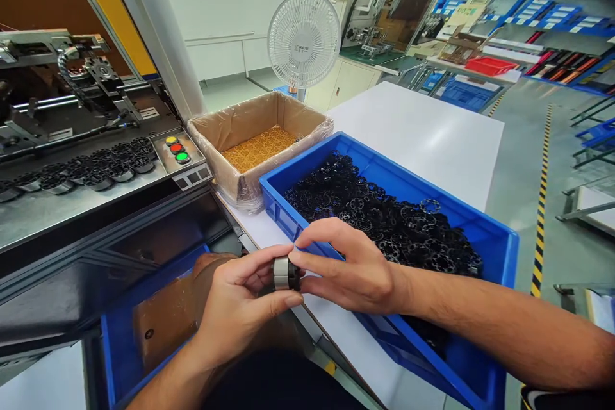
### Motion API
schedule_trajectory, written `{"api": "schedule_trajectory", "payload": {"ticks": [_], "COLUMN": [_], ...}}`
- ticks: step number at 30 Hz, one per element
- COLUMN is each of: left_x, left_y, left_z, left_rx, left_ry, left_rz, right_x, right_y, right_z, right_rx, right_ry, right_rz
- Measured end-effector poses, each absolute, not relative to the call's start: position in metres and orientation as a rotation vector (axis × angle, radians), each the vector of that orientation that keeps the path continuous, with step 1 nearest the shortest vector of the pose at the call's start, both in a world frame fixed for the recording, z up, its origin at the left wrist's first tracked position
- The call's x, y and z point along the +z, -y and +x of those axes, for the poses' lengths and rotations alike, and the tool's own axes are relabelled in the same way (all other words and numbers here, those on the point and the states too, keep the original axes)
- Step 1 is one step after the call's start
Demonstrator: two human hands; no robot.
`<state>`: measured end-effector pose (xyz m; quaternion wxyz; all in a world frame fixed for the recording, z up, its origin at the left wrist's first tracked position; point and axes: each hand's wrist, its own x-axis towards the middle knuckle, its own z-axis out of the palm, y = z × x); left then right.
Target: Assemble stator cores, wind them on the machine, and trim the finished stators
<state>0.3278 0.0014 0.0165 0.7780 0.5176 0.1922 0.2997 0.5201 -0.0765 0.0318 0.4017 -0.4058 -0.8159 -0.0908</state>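
A small ring-shaped part (281, 273), a metal band with black plastic at its side, is held between both hands in front of me. It looks like a motor stator core. My left hand (240, 298) grips it from the left, thumb below and fingers above. From the right, the fingers of my right hand (353, 262) close on its black side. Just behind my right hand, a blue bin (480, 230) holds a heap of black plastic rings (379, 211). The far side of the held part is hidden by my fingers.
Left stands a machine with several similar metal-and-black cores (98, 170) and a button panel (180, 157). A plastic-lined carton (240, 189) with yellowish rings sits beside the blue bin on the white table (423, 125). Lower left is another blue bin (108, 359). A fan (304, 38) stands behind.
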Motion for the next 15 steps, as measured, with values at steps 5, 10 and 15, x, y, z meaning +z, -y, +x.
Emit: {"api": "schedule_trajectory", "payload": {"ticks": [5,10,15], "left_x": [0.012,0.004,0.004], "left_y": [-0.001,0.008,-0.016], "left_z": [0.327,0.325,0.282], "left_rx": [0.585,0.559,0.723], "left_ry": [-0.373,-0.384,-0.592], "left_rz": [1.126,1.208,1.511], "right_x": [0.028,0.026,0.035], "right_y": [0.078,0.076,0.084], "right_z": [0.519,0.521,0.527], "right_rx": [-0.245,-0.216,-0.123], "right_ry": [2.102,2.109,2.051], "right_rz": [-1.003,-1.008,-1.178]}}
